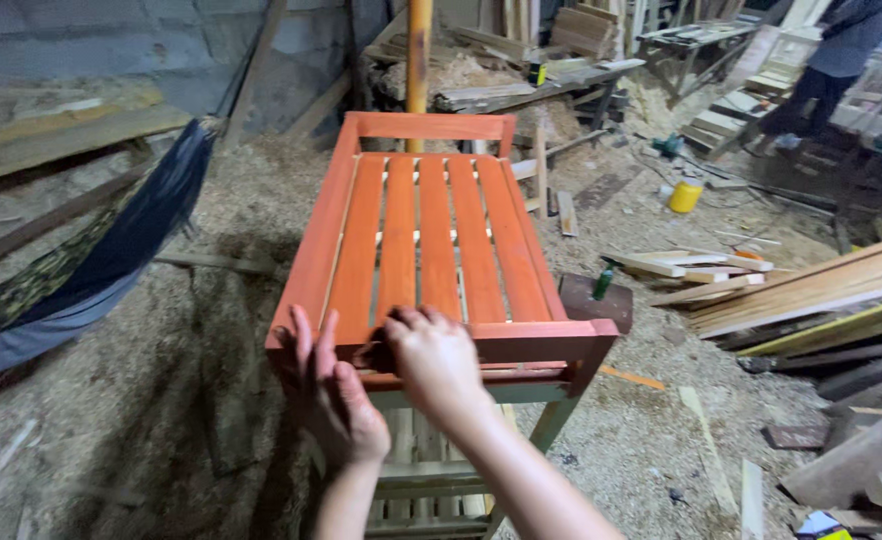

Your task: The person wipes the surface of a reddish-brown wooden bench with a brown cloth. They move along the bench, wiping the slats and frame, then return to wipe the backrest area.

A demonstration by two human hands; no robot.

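Sawdust floor (161, 400), planks (811, 290) nearby; left hand (331, 395) flat, right hand (436, 360) curled, both against orange slatted frame (436, 235).

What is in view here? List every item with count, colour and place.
slatted wooden frame: one, orange-red, centre, on a pale unpainted stand
hammock: one, dark blue, left
yellow pole: one, behind the frame
yellow container: one, on the floor, right
loose planks: several, pale, right
sawdust floor: pale brown, all around
other person: one, dark clothes, top right
left hand: flat on the frame's near left corner
right hand: fingers curled on the near rail
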